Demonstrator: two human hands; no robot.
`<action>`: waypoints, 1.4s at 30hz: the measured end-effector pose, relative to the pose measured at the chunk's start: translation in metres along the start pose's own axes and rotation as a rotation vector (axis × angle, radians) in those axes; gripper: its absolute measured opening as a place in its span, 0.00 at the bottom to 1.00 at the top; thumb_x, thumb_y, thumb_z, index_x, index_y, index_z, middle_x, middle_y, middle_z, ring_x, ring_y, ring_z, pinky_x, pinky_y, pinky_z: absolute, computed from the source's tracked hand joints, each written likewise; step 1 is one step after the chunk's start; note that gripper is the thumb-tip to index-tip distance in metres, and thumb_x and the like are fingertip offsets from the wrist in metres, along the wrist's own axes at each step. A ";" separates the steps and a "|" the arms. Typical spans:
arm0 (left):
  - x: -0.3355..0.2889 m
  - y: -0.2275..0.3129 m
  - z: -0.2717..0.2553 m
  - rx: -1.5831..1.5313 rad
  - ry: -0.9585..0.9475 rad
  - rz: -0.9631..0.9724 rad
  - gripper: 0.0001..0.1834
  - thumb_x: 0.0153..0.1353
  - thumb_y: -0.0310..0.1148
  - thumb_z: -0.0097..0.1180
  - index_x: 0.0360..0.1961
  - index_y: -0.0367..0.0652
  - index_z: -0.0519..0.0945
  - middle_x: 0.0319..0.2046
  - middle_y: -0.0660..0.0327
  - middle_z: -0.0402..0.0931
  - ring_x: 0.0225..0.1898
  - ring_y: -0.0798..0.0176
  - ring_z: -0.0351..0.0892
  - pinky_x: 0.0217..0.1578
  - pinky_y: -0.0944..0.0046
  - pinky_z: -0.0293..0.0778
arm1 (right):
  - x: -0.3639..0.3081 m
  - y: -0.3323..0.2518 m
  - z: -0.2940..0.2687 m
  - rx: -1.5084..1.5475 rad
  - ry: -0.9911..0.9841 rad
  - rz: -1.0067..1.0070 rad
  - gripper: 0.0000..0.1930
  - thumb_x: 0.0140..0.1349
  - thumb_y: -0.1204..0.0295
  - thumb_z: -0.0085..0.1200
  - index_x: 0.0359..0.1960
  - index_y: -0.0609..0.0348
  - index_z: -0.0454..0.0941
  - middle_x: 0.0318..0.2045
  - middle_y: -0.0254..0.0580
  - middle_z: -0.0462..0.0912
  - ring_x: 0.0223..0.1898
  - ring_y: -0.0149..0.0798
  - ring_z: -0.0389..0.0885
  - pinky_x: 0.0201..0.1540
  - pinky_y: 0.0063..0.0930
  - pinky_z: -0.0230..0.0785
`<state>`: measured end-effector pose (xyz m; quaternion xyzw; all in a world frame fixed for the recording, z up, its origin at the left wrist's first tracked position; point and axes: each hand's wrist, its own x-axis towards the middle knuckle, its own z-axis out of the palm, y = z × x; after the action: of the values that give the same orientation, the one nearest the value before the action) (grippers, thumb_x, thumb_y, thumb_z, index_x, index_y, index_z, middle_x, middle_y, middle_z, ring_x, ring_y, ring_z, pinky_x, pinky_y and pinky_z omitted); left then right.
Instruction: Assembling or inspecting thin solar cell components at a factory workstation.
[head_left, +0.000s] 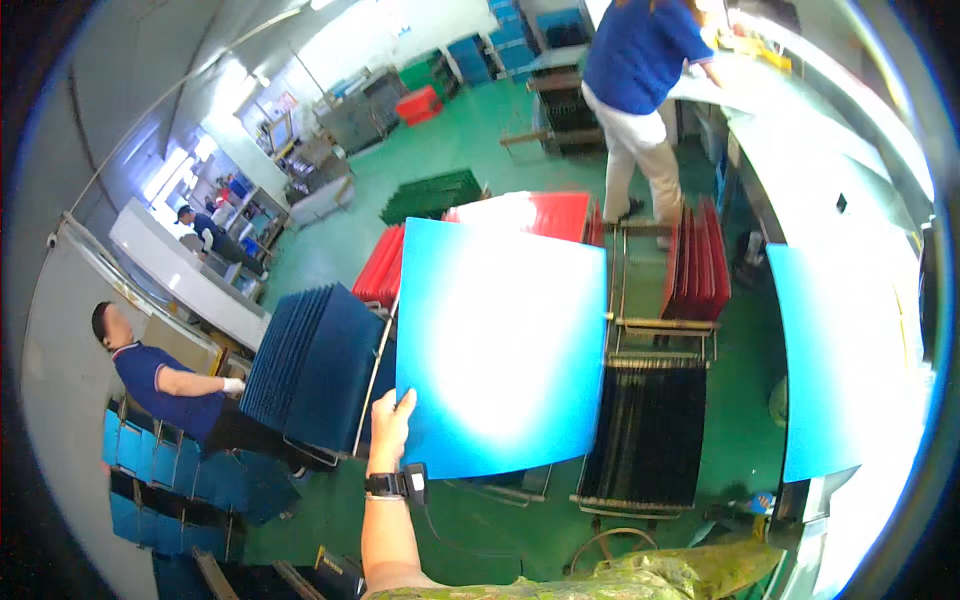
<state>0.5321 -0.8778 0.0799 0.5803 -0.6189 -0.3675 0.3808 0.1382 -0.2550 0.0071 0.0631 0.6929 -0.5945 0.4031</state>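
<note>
My left hand is closed on the lower left edge of a large blue sheet, its thumb at the edge. The sheet hangs tilted in front of me, with strong white glare over its middle. A dark band with a small device circles my left wrist, and a thin cable trails from it. My right hand is out of sight; camouflage cloth crosses the lower edge. Another blue sheet lies on the bright worktable to my right.
Racks hold dark blue sheets, red sheets and black sheets around me. One person stands beside the dark blue rack at left. Another person leans over the worktable at the far right. Green floor runs between them.
</note>
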 end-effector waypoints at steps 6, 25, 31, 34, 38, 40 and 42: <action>-0.013 0.051 0.085 -0.574 -0.291 0.145 0.14 0.65 0.35 0.56 0.45 0.35 0.78 0.37 0.66 0.78 0.37 0.72 0.73 0.40 0.68 0.68 | -0.047 -0.052 0.059 0.021 0.034 -0.155 0.17 0.67 0.62 0.52 0.52 0.58 0.75 0.41 0.45 0.81 0.42 0.38 0.80 0.50 0.28 0.71; -0.302 0.172 0.367 -0.890 -1.648 -0.263 0.07 0.68 0.35 0.51 0.43 0.47 0.77 0.39 0.66 0.80 0.37 0.68 0.79 0.39 0.59 0.76 | -0.075 -0.019 0.037 0.721 0.500 -0.844 0.14 0.64 0.78 0.53 0.51 0.60 0.71 0.46 0.39 0.77 0.52 0.39 0.76 0.53 0.34 0.71; -0.343 0.185 0.373 -0.600 -2.109 -0.473 0.08 0.67 0.30 0.50 0.44 0.42 0.78 0.42 0.58 0.81 0.43 0.58 0.82 0.44 0.51 0.79 | -0.171 0.030 -0.041 0.950 0.495 -0.817 0.11 0.62 0.76 0.57 0.45 0.63 0.77 0.42 0.41 0.81 0.42 0.39 0.82 0.47 0.33 0.76; -0.369 0.172 0.377 -0.447 -2.221 -0.461 0.09 0.67 0.29 0.50 0.45 0.39 0.77 0.43 0.56 0.81 0.45 0.56 0.82 0.46 0.53 0.79 | -0.193 0.064 -0.073 0.851 0.561 -0.628 0.11 0.63 0.72 0.56 0.45 0.65 0.77 0.37 0.40 0.83 0.37 0.34 0.83 0.41 0.28 0.77; -0.395 0.140 0.389 -0.367 -2.215 -0.594 0.10 0.67 0.27 0.50 0.47 0.40 0.76 0.44 0.58 0.80 0.46 0.57 0.80 0.48 0.54 0.78 | -0.257 0.091 -0.072 -0.205 1.427 -0.357 0.16 0.60 0.66 0.59 0.42 0.67 0.77 0.34 0.49 0.83 0.35 0.45 0.83 0.39 0.32 0.75; -0.408 0.137 0.385 -0.330 -2.170 -0.577 0.11 0.67 0.27 0.49 0.50 0.40 0.74 0.46 0.57 0.78 0.50 0.55 0.77 0.52 0.50 0.75 | -0.286 0.119 -0.056 -0.536 1.544 -0.255 0.21 0.55 0.60 0.63 0.43 0.65 0.77 0.42 0.55 0.81 0.47 0.54 0.79 0.48 0.40 0.71; -0.414 0.134 0.384 -0.267 -2.169 -0.590 0.12 0.68 0.27 0.49 0.51 0.39 0.73 0.47 0.57 0.78 0.51 0.54 0.77 0.54 0.49 0.73 | -0.287 0.169 -0.032 -0.707 1.516 -0.209 0.27 0.51 0.55 0.65 0.45 0.64 0.75 0.50 0.59 0.76 0.55 0.58 0.73 0.57 0.45 0.65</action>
<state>0.1436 -0.4517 0.0125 0.0331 -0.4173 -0.8155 -0.3997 0.4101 -0.0664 0.0568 0.2509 0.9235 -0.1735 -0.2324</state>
